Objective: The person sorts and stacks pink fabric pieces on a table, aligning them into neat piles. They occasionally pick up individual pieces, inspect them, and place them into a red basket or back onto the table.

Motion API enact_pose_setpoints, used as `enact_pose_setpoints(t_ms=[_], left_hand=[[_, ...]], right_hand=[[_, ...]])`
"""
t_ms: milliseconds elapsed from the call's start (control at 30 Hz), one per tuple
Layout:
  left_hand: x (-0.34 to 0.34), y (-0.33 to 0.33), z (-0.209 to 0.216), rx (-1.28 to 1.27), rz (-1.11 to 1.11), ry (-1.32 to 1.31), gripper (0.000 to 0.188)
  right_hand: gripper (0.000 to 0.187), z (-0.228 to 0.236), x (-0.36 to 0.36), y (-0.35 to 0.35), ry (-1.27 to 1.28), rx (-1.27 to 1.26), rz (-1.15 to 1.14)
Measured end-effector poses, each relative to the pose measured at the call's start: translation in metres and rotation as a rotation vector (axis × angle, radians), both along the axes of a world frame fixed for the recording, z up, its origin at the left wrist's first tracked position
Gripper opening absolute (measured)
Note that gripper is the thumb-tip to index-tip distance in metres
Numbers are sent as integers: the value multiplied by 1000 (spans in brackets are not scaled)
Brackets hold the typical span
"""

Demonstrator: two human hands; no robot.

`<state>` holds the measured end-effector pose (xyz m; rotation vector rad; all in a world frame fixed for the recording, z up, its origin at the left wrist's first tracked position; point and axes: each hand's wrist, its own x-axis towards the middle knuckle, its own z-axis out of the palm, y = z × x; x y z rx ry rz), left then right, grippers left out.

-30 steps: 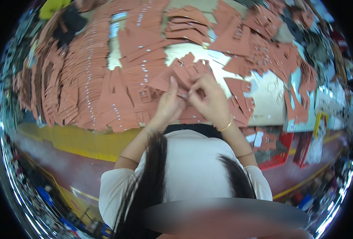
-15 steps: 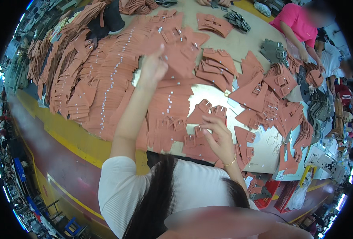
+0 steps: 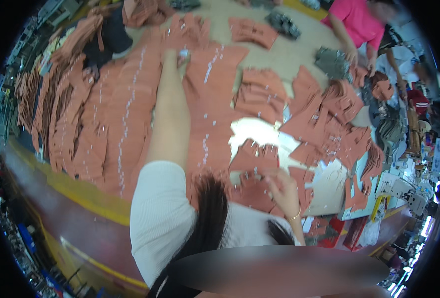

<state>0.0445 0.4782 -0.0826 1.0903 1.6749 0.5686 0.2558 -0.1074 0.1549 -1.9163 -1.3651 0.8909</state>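
Observation:
My left arm stretches far across the table. Its hand point(image 3: 171, 57) is at the far end of the rows of flat terracotta cut pieces point(image 3: 212, 84), next to a small pale shiny spot I cannot make out. Motion blur smears those fingers, so I cannot tell whether they hold anything. Close to my body, my right hand point(image 3: 283, 191) has its thumb and fingers apart, beside a terracotta piece with buckles point(image 3: 254, 191). Another buckled piece point(image 3: 253, 156) lies just beyond it.
Overlapping rows of terracotta pieces point(image 3: 125, 104) cover the left side. Stacked pieces point(image 3: 262, 94) and loose buckled pieces point(image 3: 329, 134) lie on the right, with dark green bundles point(image 3: 283, 25) farther back. A co-worker in pink point(image 3: 356, 22) handles pieces at the far right. Scissors and a red crate point(image 3: 331, 233) are nearer.
My left hand has moved farther out and slightly left. My right hand has shifted a little down and right. The whole view has swung somewhat.

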Motion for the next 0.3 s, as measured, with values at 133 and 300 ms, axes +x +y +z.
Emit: enact_pose_setpoints(t_ms=[133, 300], left_hand=[[-14, -40, 66, 165, -189, 74, 39], [-32, -156, 165, 151, -350, -264, 38]], right_hand=[[12, -3, -1, 6, -18, 108, 89], [12, -6, -7, -3, -78, 89, 171]])
